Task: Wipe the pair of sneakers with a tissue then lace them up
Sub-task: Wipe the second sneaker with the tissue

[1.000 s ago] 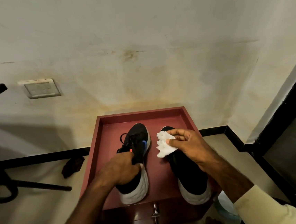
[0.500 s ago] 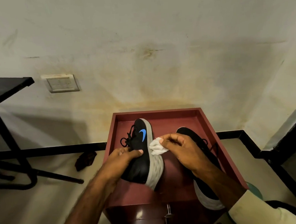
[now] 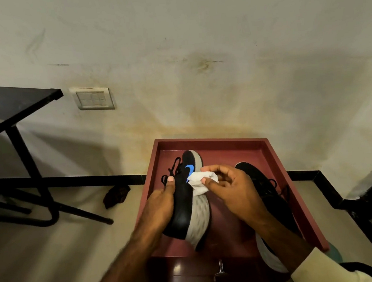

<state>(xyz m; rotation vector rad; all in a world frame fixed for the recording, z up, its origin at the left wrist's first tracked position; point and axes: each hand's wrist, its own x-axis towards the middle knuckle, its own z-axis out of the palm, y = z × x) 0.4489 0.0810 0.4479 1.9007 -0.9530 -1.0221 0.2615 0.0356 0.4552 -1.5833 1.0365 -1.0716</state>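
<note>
The left sneaker (image 3: 186, 200) is tipped onto its side on the red tray (image 3: 280, 165), its grey sole turned toward the tray's middle and its toe toward the tray's far rim. It is clasped over the laced top by the left hand (image 3: 162, 208), whose fingers are curled around the upper, the thumb laid flat beside the laces. The tissue (image 3: 201, 182) is bunched and pinched between the thumb and curled fingers of the right hand (image 3: 233, 191), and is pressed against the shoe's side just by the blue mark.

The shoe is judged light, with a soft upper that gives under pressure and a firmer sole; it is best held across the midfoot or heel, so that it is braced against the rubbing. The tissue is thin and easily torn, so it is better kept wadded. The right sneaker (image 3: 270, 201) lies on the tray's right side, partly hidden by the right forearm.

Compared with a second ago, the left shoe has been rolled from upright onto its side, and the tissue has been brought from above the right shoe across to the left one.
</note>
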